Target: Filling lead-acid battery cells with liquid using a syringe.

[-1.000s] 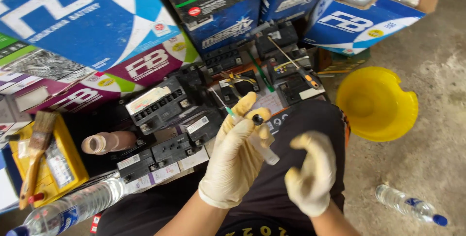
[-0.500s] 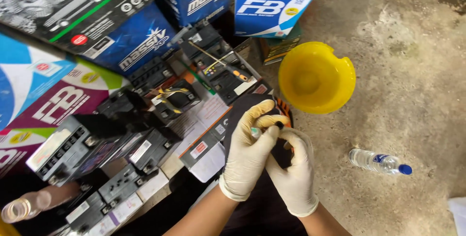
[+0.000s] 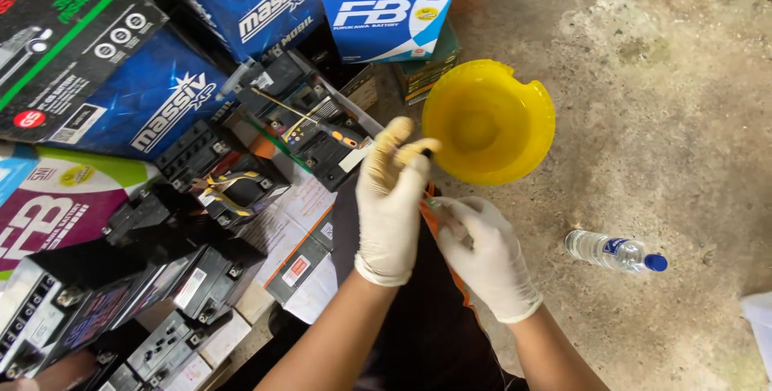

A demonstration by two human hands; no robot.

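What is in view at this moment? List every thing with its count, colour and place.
basin: one, yellow, on the concrete floor ahead of the hands
plastic bottle: one, clear with blue cap, lying on the floor at right
batteries: many, black, crowded at left
cartons: several, mostly blue, stacked behind the batteries
small tube: one, clear, mostly hidden in the right hand
left hand: white glove, fingertips stained yellow, raised by the basin
right hand: white glove, closed on the tube
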